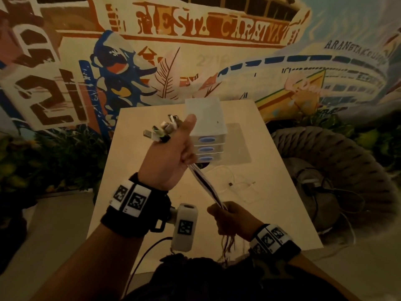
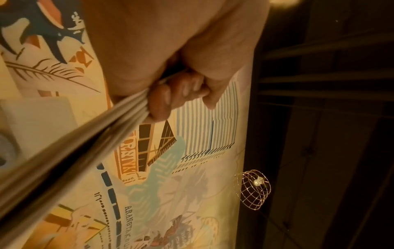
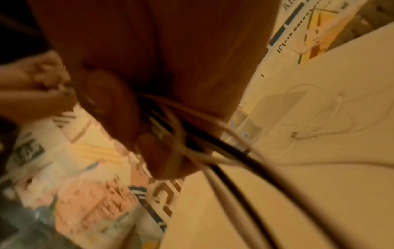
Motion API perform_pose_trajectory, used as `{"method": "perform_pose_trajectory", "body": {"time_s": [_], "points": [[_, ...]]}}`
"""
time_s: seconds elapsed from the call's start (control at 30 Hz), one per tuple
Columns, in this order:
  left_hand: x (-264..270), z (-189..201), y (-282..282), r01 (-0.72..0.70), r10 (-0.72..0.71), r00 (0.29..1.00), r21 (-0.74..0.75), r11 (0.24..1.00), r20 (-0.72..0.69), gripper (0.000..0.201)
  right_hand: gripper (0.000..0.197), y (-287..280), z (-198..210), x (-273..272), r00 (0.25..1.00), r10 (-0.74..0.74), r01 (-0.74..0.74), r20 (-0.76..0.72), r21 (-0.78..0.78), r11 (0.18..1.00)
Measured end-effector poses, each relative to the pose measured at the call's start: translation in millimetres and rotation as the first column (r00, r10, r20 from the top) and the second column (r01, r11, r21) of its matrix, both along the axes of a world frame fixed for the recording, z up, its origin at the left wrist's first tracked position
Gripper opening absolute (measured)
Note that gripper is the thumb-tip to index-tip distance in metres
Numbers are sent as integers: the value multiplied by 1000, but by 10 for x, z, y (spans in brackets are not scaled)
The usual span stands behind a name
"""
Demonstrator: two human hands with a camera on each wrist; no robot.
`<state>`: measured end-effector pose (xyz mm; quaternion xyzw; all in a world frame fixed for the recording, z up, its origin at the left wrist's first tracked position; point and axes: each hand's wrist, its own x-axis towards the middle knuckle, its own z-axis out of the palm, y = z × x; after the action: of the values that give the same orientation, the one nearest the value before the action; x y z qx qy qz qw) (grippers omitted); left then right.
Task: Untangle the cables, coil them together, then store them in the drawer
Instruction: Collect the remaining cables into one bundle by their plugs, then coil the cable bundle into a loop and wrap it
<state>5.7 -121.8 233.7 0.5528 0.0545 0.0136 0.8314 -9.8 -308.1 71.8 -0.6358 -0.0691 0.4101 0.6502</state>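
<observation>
My left hand (image 1: 171, 146) is raised over the table and grips a bundle of black and white cables (image 1: 205, 185) just below their plugs (image 1: 160, 129), which fan out above the fist. The bundle runs taut down to my right hand (image 1: 230, 218), which grips it lower; loose ends hang below that fist. In the left wrist view my fingers (image 2: 162, 99) curl round the cable bundle (image 2: 85, 143). In the right wrist view the cables (image 3: 213, 151) pass out from under my fingers (image 3: 115, 107). One white cable (image 1: 240, 185) lies loose on the table. A small white drawer unit (image 1: 206, 127) with three blue-handled drawers stands behind my left hand.
The pale table (image 1: 282, 203) stands against a painted mural wall (image 1: 195, 51). A dark woven seat (image 1: 338, 170) with black cords sits on the floor to the right. Plants line the wall's foot at left.
</observation>
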Motion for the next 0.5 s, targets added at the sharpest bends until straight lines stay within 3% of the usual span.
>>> {"method": "perform_pose_trajectory", "body": {"time_s": [0.17,0.27,0.37,0.5], "points": [[-44,-70,112,18,-21,999,-99,995,-30,51,53,-173,-419,-168,994,108,-112,-30,-271,956],[-68,-58,131,37,-42,998,-101,994,-49,49,56,-255,-619,-205,984,176,-163,-20,-490,856],[-87,-70,139,61,-65,997,-86,994,-48,49,54,-336,-728,-224,982,181,-181,-57,-564,806],[-61,-41,220,7,-13,995,-63,998,-97,49,62,-518,-812,-301,960,278,-178,18,-730,660]]}}
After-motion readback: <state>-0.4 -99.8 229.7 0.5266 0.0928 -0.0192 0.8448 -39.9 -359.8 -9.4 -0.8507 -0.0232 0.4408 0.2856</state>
